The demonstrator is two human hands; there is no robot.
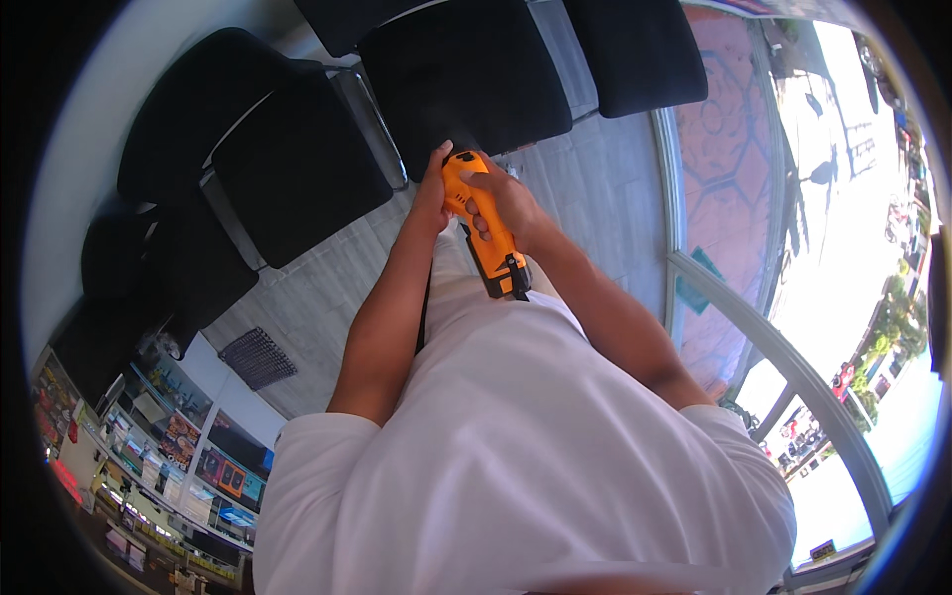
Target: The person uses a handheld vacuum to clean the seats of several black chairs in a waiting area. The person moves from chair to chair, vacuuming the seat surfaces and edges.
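An orange and black cordless power tool [461,181] with a pistol-type handle is held out in front of my lap. Its exact kind does not show, since the front end points away from me. My right hand [511,208] is wrapped round the handle, with the fingers curled about the grip and the thumb near the top of the body. At the tool's other side, my left hand [430,198] holds the head, its thumb up along the edge and its other fingers mostly hidden. The wide black base of the handle points back toward my white shirt [535,416].
Black chairs [466,74] with metal frames stand close ahead and to the left [297,169]. Grey plank-patterned floor [595,188] runs beneath. A framed glass front [669,198] lies to the right. Shelves of goods [188,436] and a dark ribbed mat [258,357] are at lower left.
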